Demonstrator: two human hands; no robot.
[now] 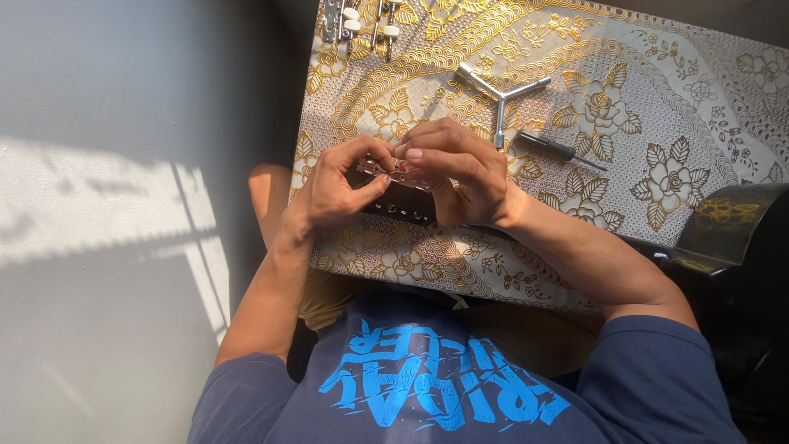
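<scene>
Gold-patterned tabletop (657, 107) lying under both hands. Left hand (333, 187) and right hand (456, 168) are pinching shut on a small metal strip (400, 174) above it; looking light, stiff, best taken by its ends.

Both hands (403, 177) on metal strip (400, 173)

1. One view only, worn on the person's head, so nothing is shared with another camera.
2. It faces almost straight down over the chest and both forearms.
3. It sits close: the bench (674, 123) fills the upper frame, the floor (123, 247) the left.
</scene>
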